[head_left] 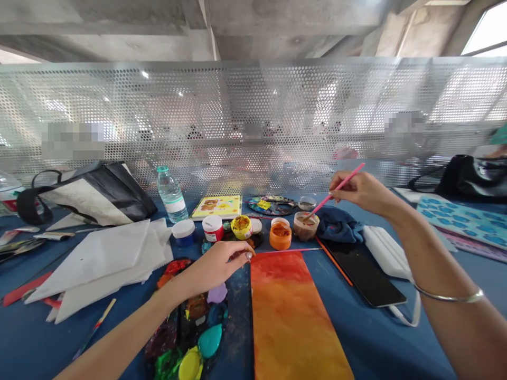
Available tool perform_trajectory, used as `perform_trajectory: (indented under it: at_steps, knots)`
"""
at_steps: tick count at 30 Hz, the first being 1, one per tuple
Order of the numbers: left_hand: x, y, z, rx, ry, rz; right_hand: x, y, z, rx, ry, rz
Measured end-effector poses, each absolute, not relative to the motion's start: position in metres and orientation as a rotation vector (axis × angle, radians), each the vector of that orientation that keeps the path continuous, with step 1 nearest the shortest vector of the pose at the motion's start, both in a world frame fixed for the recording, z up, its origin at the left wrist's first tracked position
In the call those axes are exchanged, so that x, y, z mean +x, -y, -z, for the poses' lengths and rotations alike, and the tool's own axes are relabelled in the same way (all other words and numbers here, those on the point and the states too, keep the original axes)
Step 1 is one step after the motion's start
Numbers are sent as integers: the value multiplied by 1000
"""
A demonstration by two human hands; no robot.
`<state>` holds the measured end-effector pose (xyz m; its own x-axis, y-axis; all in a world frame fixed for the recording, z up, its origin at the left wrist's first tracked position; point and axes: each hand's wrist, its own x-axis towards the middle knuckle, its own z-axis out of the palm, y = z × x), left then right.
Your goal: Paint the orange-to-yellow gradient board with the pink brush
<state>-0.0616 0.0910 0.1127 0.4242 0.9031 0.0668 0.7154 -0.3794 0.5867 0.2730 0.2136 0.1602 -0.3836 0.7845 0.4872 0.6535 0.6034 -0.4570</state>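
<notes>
While the right hand (366, 192) pinches a slim pink brush (336, 188) well up its handle, the tip reaches down into an open jar of brown paint (306, 228) beyond the far end of the sheet (297, 316) (a high hold that keeps the fingers clear of the wet paint). That sheet, washed from red to orange, lies between the hands. Left of it sits a palette (178, 338) crowded with paint blobs, and the left hand (214, 263) hovers over this, fingers loosely curled, their tips at the sheet's near corner beside a thin stick (287, 250); whether they have hold of it, I cannot tell. An orange jar (280, 236) stands open just beyond the sheet, within easy reach. A bottle (170, 195) carries a label, but no writing can be read.
</notes>
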Motion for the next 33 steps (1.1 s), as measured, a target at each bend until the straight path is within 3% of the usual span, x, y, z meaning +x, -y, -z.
perform_trajectory:
  at_steps: [13,33]
  knots:
    - [-60,-91,-112,2207,-1359,-524,241,-243,-114,-1268,2256,-227]
    - [-61,-92,-112,2223,-1347,-528,254,-222,-145,-1149,2139,-246]
